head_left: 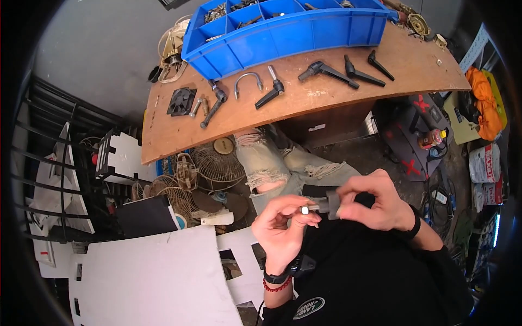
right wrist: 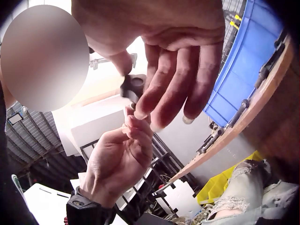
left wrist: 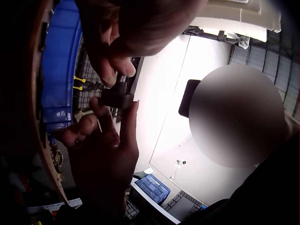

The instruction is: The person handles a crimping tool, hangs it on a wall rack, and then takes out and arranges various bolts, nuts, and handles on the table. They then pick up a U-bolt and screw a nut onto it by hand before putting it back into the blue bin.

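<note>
In front of the chest, both hands meet at a small dark grey knob (head_left: 333,205) with a metal stud (head_left: 319,206). My right hand (head_left: 380,202) pinches the knob between thumb and fingers. At the stud's end, which shows a bright metal tip (head_left: 305,209), my left hand (head_left: 280,225) pinches with thumb and fingertips. Seen from the right wrist, the knob (right wrist: 134,86) has a lobed shape with a round recess. The left wrist view is dark, with the knob (left wrist: 117,97) silhouetted between the fingers of both hands.
On the wooden table (head_left: 217,133) lie several black clamping levers (head_left: 329,73), a U-shaped metal rod (head_left: 248,76) and a small black fan (head_left: 181,101). Behind them stands a blue divided bin (head_left: 288,41) of hardware. Fan cages (head_left: 217,165) and white panels (head_left: 152,277) are lower left.
</note>
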{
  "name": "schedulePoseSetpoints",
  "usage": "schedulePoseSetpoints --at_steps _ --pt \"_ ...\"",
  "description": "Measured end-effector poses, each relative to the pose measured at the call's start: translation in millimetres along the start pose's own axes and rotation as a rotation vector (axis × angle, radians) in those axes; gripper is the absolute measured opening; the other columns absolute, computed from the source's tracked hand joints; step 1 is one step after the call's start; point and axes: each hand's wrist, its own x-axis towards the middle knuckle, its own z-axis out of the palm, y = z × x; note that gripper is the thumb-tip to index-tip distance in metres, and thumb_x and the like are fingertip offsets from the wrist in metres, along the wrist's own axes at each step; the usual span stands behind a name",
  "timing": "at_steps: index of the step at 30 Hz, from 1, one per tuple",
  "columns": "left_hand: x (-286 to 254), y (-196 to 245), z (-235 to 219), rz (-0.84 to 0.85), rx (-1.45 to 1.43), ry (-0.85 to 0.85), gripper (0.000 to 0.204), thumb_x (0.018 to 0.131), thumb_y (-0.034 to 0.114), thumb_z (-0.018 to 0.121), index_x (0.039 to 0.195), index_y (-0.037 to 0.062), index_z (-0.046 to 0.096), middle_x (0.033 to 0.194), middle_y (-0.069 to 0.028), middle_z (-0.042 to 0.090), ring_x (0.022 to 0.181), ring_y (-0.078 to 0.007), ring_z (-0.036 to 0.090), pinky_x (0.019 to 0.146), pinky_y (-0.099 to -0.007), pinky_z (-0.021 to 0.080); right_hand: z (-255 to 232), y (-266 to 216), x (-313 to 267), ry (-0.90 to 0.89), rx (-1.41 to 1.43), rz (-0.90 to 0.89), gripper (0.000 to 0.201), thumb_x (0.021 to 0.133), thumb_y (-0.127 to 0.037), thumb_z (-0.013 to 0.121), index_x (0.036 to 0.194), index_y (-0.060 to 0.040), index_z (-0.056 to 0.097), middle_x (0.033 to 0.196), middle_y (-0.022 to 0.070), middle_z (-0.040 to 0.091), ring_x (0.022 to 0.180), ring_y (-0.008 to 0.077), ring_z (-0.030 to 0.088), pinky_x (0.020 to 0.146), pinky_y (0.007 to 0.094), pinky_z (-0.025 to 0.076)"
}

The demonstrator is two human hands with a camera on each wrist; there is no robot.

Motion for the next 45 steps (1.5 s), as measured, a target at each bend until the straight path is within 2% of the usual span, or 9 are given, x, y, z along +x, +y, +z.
schedulePoseSetpoints --at_steps 4,9,12,14,17,21,26,36,45 --pt "0.2 -5.1 2.8 0.019 0.005 -0.011 0.017 0.092 -0.008 0.065 0.108 -0.0084 0.058 0.089 -0.0155 0.069 0.074 -0.0192 0.071 0.064 -0.0287 0.059 -0.5 10.2 -3.5 0.008 0.042 0.053 0.024 0.096 -0.020 0.063 0.086 0.0008 0.069 0.060 0.0067 0.063 0.057 0.0147 0.065 0.056 0.0259 0.049" --pt "1.4 1.1 0.8 0.000 -0.004 0.041 0.017 0.092 -0.008 0.064 0.107 -0.0081 0.059 0.087 -0.0156 0.069 0.073 -0.0193 0.071 0.063 -0.0286 0.059 6.8 -13.6 8.2 0.142 0.195 0.062 0.041 0.076 -0.008 0.085 0.112 0.0002 0.067 0.092 0.0113 0.070 0.073 0.0144 0.071 0.067 0.0260 0.057" --pt "1.5 4.0 -1.2 0.007 -0.023 0.033 0.016 0.092 -0.007 0.064 0.108 -0.0082 0.058 0.085 -0.0154 0.068 0.072 -0.0191 0.071 0.063 -0.0287 0.059 7.4 -0.4 6.0 0.050 0.084 -0.055 0.042 0.076 -0.008 0.085 0.113 -0.0007 0.067 0.086 0.0098 0.071 0.071 0.0144 0.071 0.064 0.0260 0.056" --pt "1.1 4.4 -0.5 -0.002 0.007 0.014 0.016 0.093 -0.007 0.063 0.108 -0.0083 0.058 0.083 -0.0151 0.068 0.071 -0.0189 0.071 0.063 -0.0289 0.059 6.3 -3.8 6.8 0.007 0.081 -0.003 0.017 0.087 -0.013 0.075 0.096 -0.0002 0.071 0.070 0.0069 0.068 0.062 0.0144 0.068 0.056 0.0267 0.052" --pt "-0.4 1.6 0.9 -0.002 0.038 -0.005 0.015 0.094 -0.006 0.063 0.108 -0.0086 0.058 0.083 -0.0155 0.068 0.071 -0.0188 0.070 0.062 -0.0292 0.059 10.5 3.9 1.6 0.017 0.117 0.135 0.035 0.099 -0.020 0.059 0.072 0.0012 0.068 0.055 0.0066 0.061 0.056 0.0144 0.065 0.050 0.0283 0.045" --pt "-0.1 -0.7 2.6 0.001 -0.045 0.021 0.017 0.093 -0.006 0.063 0.109 -0.0086 0.058 0.086 -0.0162 0.068 0.071 -0.0187 0.070 0.062 -0.0291 0.059 3.7 6.6 3.9 0.015 0.066 0.060 0.018 0.091 -0.016 0.070 0.095 0.0014 0.069 0.076 0.0086 0.069 0.063 0.0152 0.069 0.058 0.0259 0.051" --pt "1.6 1.6 -0.8 0.005 -0.055 0.043 0.017 0.093 -0.005 0.064 0.109 -0.0082 0.058 0.088 -0.0162 0.068 0.071 -0.0192 0.070 0.062 -0.0292 0.059 10.0 -2.0 9.6 0.060 0.044 -0.070 0.052 0.078 -0.012 0.084 0.121 0.0008 0.059 0.108 0.0118 0.068 0.074 0.0172 0.073 0.070 0.0255 0.056" --pt "0.0 -1.9 2.8 -0.001 0.018 -0.038 0.024 0.090 -0.008 0.067 0.112 -0.0082 0.058 0.097 -0.0179 0.069 0.078 -0.0198 0.071 0.065 -0.0291 0.060 7.4 3.2 2.8 -0.011 0.118 0.209 0.034 0.096 -0.024 0.066 0.072 0.0006 0.063 0.060 0.0063 0.063 0.058 0.0115 0.065 0.056 0.0262 0.049" --pt "7.6 11.7 7.3 -0.113 0.064 0.086 0.024 0.086 -0.001 0.075 0.108 -0.0048 0.065 0.101 -0.0158 0.071 0.083 -0.0169 0.071 0.075 -0.0275 0.059 16.3 7.7 3.4 0.121 0.079 0.154 0.027 0.094 -0.023 0.069 0.087 0.0023 0.062 0.063 0.0069 0.063 0.058 0.0107 0.064 0.056 0.0256 0.048"
